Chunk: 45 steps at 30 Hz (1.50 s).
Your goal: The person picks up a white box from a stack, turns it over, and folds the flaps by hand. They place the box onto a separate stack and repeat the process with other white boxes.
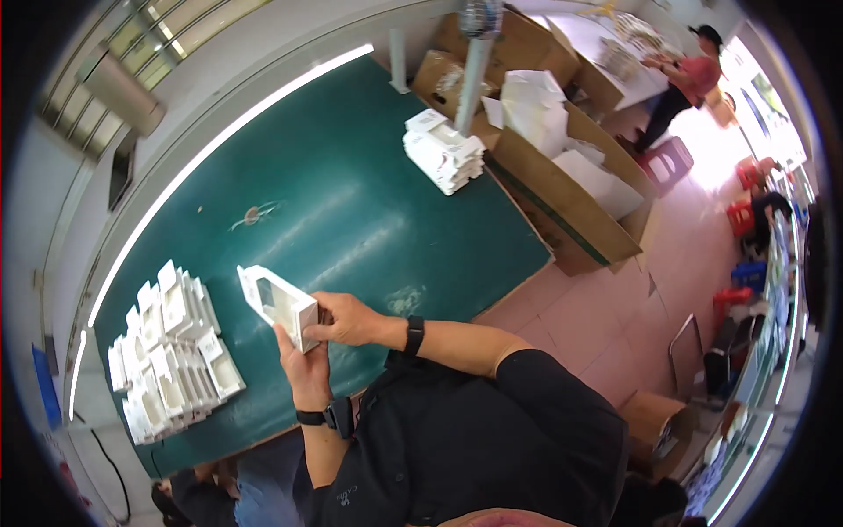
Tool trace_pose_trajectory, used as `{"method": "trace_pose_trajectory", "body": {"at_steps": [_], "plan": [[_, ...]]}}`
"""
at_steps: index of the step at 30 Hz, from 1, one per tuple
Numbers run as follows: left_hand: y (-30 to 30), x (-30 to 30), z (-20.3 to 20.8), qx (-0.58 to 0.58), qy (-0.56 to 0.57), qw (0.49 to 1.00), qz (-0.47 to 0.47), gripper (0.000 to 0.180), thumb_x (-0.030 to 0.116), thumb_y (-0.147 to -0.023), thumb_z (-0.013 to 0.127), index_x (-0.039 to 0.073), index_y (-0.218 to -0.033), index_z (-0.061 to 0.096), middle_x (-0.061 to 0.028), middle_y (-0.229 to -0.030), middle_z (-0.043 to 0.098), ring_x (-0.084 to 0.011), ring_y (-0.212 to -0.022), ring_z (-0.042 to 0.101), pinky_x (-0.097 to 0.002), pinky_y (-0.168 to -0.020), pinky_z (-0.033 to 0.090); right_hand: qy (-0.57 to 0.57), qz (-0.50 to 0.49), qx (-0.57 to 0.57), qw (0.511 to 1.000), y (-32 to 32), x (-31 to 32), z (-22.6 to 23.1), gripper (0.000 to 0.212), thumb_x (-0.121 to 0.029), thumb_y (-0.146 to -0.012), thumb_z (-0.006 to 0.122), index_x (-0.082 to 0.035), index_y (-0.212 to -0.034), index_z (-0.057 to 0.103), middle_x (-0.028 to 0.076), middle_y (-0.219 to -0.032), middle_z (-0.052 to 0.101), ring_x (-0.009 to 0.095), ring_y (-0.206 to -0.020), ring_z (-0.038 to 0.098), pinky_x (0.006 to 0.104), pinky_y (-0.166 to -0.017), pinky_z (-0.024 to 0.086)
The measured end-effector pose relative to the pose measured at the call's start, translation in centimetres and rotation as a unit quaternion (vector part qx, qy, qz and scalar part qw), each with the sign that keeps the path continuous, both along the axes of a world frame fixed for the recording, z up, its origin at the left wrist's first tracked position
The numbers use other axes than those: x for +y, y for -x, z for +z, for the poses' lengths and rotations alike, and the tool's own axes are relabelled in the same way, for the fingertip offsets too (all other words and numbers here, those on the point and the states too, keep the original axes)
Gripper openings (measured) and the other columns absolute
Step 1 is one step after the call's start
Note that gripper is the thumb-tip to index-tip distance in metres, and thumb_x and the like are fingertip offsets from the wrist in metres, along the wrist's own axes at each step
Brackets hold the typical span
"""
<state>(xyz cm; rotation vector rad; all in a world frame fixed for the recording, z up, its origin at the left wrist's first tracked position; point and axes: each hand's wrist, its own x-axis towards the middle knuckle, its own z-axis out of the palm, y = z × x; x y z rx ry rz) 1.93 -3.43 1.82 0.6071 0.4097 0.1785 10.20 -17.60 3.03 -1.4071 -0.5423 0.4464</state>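
Between my hands is a white windowed carton point(285, 305), tilted above the green table point(351, 158). Its far end stands open with a flap sticking out, and a clear window shows on the side. My left hand point(305, 362) grips the near end from below, fingers closed round it. At the same end my right hand point(349, 318) pinches the right-hand corner. On the table to the left stand rows of similar white cartons point(176, 369), packed close together. A flat pile of white cartons point(443, 151) lies near the far right edge.
A large brown cardboard box point(571, 189) with white packing sheets stands beyond the table's right edge, next to a grey post point(474, 79). A person in a red top point(694, 79) stands at the far right by another table. Red stools point(745, 215) line the right side.
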Motion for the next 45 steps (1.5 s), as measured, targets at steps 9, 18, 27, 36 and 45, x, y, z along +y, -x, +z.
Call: {"method": "trace_pose_trajectory", "body": {"at_steps": [9,18,27,36,45], "plan": [[-3.0,-5.4,-0.4,0.035,-0.061,0.995,-0.065,0.057,0.046,-0.107,0.039,0.006,-0.147,0.039,-0.011,-0.138,0.055,-0.0268,-0.12,0.058,-0.0412,-0.096,0.052,0.071,-0.068,-0.003,0.995,-1.6,-5.3,-2.0,0.06,-0.043,-0.079,0.081,0.002,-0.115,0.061,0.015,-0.103,0.067,0.024,-0.094,0.066,0.0354,-0.082,0.053],[-4.9,-10.1,-2.9,0.094,-0.055,0.988,-0.107,0.052,0.044,-0.105,0.045,0.008,-0.144,0.044,-0.0082,-0.137,0.057,-0.0223,-0.119,0.058,-0.0408,-0.098,0.049,0.065,-0.114,0.034,0.991,-3.0,-11.1,-4.1,0.056,-0.039,-0.078,0.08,0.002,-0.11,0.061,0.018,-0.101,0.067,0.029,-0.095,0.066,0.037,-0.083,0.051],[-4.7,-9.8,-4.9,0.093,-0.012,0.985,-0.142,0.047,0.038,-0.105,0.049,0.006,-0.139,0.046,-0.0069,-0.137,0.057,-0.0201,-0.122,0.056,-0.0398,-0.105,0.046,0.1,-0.12,0.02,0.987,-4.2,-12.0,-7.7,0.038,-0.026,-0.07,0.077,-0.002,-0.092,0.057,0.013,-0.087,0.06,0.028,-0.081,0.062,0.0383,-0.071,0.048],[-3.8,-10.1,-6.4,0.134,0.021,0.982,-0.132,0.066,0.05,-0.101,0.052,0.009,-0.149,0.036,-0.0094,-0.149,0.043,-0.0242,-0.138,0.042,-0.0424,-0.109,0.043,0.152,-0.122,-0.035,0.98,-3.2,-12.0,-9.3,0.037,-0.014,-0.072,0.072,-0.003,-0.105,0.061,0.012,-0.097,0.06,0.032,-0.09,0.061,0.0425,-0.076,0.05],[-2.5,-7.4,-5.0,0.061,-0.045,0.995,-0.066,0.056,0.045,-0.101,0.053,0.009,-0.143,0.043,-0.0088,-0.143,0.051,-0.0271,-0.131,0.049,-0.046,-0.109,0.042,0.08,-0.102,-0.218,0.967,-3.6,-8.9,-5.7,0.035,-0.008,-0.069,0.071,-0.006,-0.103,0.062,0.014,-0.1,0.06,0.037,-0.094,0.057,0.0466,-0.081,0.049]]}}
